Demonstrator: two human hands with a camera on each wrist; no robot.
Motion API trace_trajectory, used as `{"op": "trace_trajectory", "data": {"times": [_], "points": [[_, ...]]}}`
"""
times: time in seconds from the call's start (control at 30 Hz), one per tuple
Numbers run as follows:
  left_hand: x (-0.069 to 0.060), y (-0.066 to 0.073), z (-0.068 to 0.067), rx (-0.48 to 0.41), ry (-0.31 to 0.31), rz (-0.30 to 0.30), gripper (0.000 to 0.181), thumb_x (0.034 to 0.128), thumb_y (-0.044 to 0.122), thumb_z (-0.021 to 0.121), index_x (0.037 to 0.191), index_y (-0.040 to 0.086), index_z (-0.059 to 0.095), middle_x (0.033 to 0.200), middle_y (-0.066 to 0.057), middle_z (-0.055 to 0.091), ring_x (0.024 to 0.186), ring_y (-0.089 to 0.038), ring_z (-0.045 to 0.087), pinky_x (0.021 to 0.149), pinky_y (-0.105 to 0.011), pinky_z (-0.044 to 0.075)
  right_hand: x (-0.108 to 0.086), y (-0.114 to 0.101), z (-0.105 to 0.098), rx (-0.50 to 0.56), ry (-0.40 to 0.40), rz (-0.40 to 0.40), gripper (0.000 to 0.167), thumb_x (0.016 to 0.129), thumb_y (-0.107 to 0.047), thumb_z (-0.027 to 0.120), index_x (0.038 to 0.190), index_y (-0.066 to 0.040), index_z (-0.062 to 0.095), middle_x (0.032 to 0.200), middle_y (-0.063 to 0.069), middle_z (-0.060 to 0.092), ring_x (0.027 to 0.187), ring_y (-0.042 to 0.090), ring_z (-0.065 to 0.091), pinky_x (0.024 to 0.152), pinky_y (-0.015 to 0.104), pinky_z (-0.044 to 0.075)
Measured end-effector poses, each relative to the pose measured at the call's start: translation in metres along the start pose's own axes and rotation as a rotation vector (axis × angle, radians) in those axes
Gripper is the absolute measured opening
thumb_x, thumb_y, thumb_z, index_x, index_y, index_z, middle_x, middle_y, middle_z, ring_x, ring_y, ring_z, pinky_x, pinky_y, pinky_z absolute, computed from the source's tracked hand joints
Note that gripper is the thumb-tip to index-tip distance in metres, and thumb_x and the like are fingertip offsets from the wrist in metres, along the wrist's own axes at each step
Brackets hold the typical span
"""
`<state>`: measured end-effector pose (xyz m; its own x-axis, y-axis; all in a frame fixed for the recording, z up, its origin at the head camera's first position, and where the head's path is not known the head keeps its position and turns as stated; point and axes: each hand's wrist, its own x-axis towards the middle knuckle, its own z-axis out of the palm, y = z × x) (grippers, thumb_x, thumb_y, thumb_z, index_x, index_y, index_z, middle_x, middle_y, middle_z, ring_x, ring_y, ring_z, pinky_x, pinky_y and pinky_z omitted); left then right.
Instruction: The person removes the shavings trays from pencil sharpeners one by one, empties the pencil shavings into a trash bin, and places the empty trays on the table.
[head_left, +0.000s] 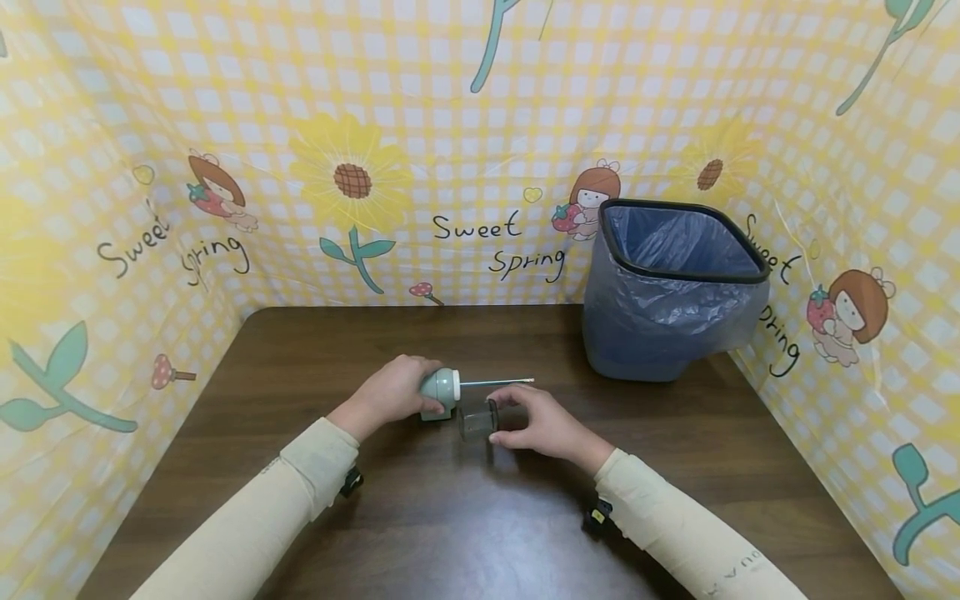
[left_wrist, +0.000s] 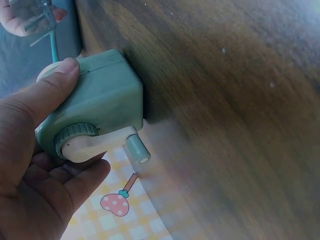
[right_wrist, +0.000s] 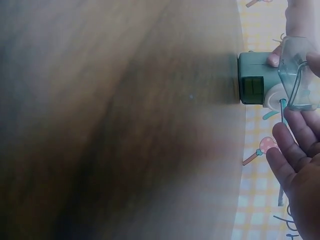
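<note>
My left hand (head_left: 392, 393) grips a pale green hand-crank pencil sharpener (head_left: 442, 385) near the table's middle. In the left wrist view its thumb lies on the green body, and the white crank (left_wrist: 95, 145) with a green knob points down and outward. A thin blue pencil (head_left: 495, 382) sticks out of the sharpener's white front. Between thumb and fingers, my right hand (head_left: 546, 425) holds a clear smoky shavings container (head_left: 477, 422) just beside the sharpener, apart from its body. In the right wrist view a dark rectangular opening (right_wrist: 253, 88) shows in the sharpener.
A blue waste bin (head_left: 667, 325) with a clear liner and black rim stands at the table's back right. Yellow checked cloth (head_left: 480, 150) hangs around the dark wooden table (head_left: 480, 533) at the back and both sides.
</note>
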<state>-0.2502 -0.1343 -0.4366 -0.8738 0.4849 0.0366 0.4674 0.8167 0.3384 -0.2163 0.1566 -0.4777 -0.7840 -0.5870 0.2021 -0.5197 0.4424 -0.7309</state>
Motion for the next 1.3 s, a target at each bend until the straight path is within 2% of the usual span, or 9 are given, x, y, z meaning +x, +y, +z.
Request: {"op": "trace_trajectory", "data": {"times": [0.4, 0.67, 1.3], "points": [[-0.0009, 0.0017, -0.0024, -0.008, 0.001, -0.007, 0.073, 0.0776, 0.036, 0.091, 0.136, 0.002, 0.063, 0.123, -0.011, 0.071, 0.098, -0.02, 0.066, 0.085, -0.038, 0.058, 0.0022, 0.0014, 0.0016, -0.037, -0.011, 0.018, 0.055, 0.084, -0.038, 0.086, 0.132, -0.017, 0.065, 0.124, -0.011, 0.066, 0.118, 0.011, 0.06, 0.103, 0.04, 0.05], [0.0, 0.0, 0.0015, -0.007, 0.012, -0.008, 0.073, 0.0773, 0.037, 0.091, 0.136, 0.003, 0.063, 0.121, -0.01, 0.072, 0.096, -0.019, 0.066, 0.084, -0.037, 0.058, 0.001, -0.0031, 0.0028, -0.028, -0.033, 0.058, 0.055, 0.085, -0.032, 0.086, 0.132, -0.015, 0.065, 0.125, -0.01, 0.065, 0.118, 0.011, 0.06, 0.103, 0.041, 0.05], [-0.0005, 0.0004, 0.0001, 0.001, 0.009, -0.004, 0.075, 0.0772, 0.037, 0.091, 0.137, 0.002, 0.062, 0.121, -0.011, 0.072, 0.096, -0.019, 0.066, 0.084, -0.038, 0.058, 0.0023, -0.0009, 0.0036, -0.06, -0.06, 0.079, 0.055, 0.084, -0.037, 0.085, 0.131, -0.016, 0.066, 0.122, -0.01, 0.065, 0.114, 0.008, 0.06, 0.1, 0.037, 0.051]]}}
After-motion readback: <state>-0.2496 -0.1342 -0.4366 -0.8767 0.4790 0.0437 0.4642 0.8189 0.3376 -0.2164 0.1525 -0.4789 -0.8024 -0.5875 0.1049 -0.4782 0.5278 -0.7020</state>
